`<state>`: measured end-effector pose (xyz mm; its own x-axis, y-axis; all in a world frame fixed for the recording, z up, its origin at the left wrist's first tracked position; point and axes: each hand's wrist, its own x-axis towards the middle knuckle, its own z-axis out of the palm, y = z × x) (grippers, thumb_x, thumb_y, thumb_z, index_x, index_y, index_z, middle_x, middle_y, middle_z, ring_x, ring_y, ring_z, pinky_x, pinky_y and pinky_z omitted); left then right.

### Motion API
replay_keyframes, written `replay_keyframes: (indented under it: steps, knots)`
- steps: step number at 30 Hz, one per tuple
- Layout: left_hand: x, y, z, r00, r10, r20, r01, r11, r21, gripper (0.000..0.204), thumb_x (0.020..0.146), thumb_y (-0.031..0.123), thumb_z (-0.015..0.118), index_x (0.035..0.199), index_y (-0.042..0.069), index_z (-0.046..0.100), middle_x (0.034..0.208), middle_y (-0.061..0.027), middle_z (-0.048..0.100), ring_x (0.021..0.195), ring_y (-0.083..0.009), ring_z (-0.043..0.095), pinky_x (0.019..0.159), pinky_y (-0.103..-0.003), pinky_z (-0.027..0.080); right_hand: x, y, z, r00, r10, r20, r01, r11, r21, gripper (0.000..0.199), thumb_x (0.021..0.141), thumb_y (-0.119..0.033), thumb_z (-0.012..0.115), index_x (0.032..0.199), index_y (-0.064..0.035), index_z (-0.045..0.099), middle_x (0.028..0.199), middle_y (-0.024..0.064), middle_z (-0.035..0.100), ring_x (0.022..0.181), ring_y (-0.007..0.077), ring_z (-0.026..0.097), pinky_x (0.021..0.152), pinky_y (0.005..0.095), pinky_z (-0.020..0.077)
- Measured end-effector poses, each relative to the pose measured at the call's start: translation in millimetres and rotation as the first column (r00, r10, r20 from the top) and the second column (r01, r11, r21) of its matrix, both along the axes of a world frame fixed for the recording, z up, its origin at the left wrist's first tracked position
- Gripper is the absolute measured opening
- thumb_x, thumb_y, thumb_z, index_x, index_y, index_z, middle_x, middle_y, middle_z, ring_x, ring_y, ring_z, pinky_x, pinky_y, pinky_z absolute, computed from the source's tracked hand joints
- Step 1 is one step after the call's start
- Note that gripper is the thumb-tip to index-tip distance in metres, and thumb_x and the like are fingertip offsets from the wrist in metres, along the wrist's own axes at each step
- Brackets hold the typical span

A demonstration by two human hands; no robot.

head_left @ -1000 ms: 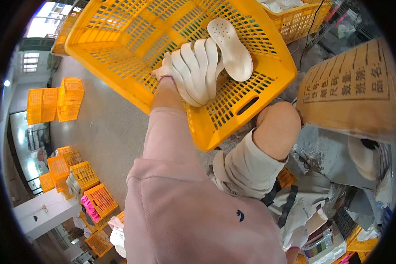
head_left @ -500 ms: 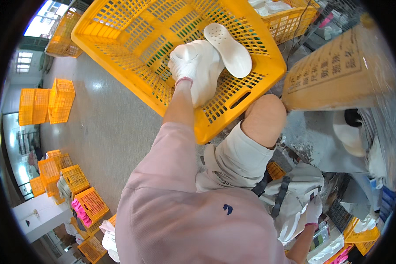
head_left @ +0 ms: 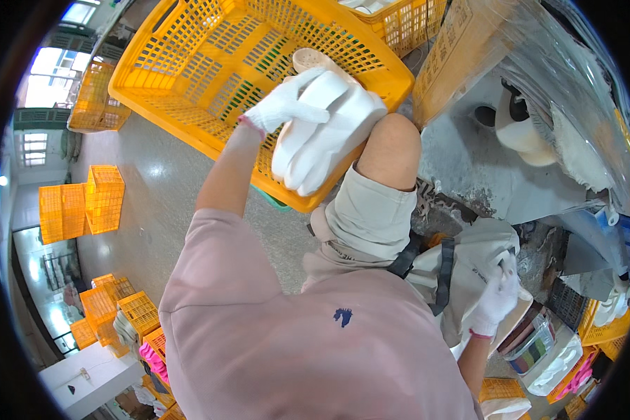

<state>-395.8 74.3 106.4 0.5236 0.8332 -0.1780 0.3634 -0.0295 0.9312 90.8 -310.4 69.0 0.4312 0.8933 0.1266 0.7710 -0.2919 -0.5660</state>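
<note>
Grey floor, stacked crates [head_left: 80, 203] | left hand [head_left: 315, 122] clutching white shoes over yellow crate [head_left: 210, 63] | right hand [head_left: 497, 297] gripping bag [head_left: 469, 259]

Pink shirt, white-gloved left grip [head_left: 320, 129]

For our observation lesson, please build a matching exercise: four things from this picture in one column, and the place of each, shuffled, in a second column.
Things:
1. Left hand in white glove
2. Right hand in white glove
3. Big yellow plastic lattice basket
4. Stack of yellow plastic crates

Places:
A. far left, on the floor
B. on the grey fabric bag at lower right
C. holding pale shoe soles over the basket's near rim
D. top centre, beside the bare knee

Pairs: 1-C, 2-B, 3-D, 4-A
</note>
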Motion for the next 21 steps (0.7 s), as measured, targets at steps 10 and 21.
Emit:
replay_keyframes:
  steps: [10, 21]
  knots:
    - [-32.1, -12.6, 50.7, 0.996, 0.053, 0.077, -0.085, 0.859, 0.505, 0.100, 0.070, 0.025, 0.094, 0.157, 0.002, 0.049, 0.153, -0.0102, 0.057, 0.142, -0.0200, 0.051, 0.121, -0.034, 0.038, -210.9, 257.3, 104.3, 0.671, 0.732, -0.121, -0.633, 0.650, 0.419, 0.093, 0.067, -0.040, 0.098, 0.143, -0.0023, 0.060, 0.138, 0.0172, 0.063, 0.130, 0.0335, 0.061, 0.110, 0.0406, 0.0496]
    - [-77.1, 31.6, -39.8, 0.748, 0.660, 0.067, -0.653, 0.751, -0.099, 0.064, 0.093, 0.025, 0.079, 0.149, 0.003, 0.056, 0.130, -0.0092, 0.071, 0.118, -0.0186, 0.064, 0.102, -0.031, 0.052, -196.7, 229.7, 92.8, 0.717, 0.673, -0.181, -0.618, 0.734, 0.282, 0.053, 0.074, -0.017, 0.091, 0.122, -0.0061, 0.071, 0.113, 0.0144, 0.074, 0.105, 0.0321, 0.073, 0.091, 0.0380, 0.0575]
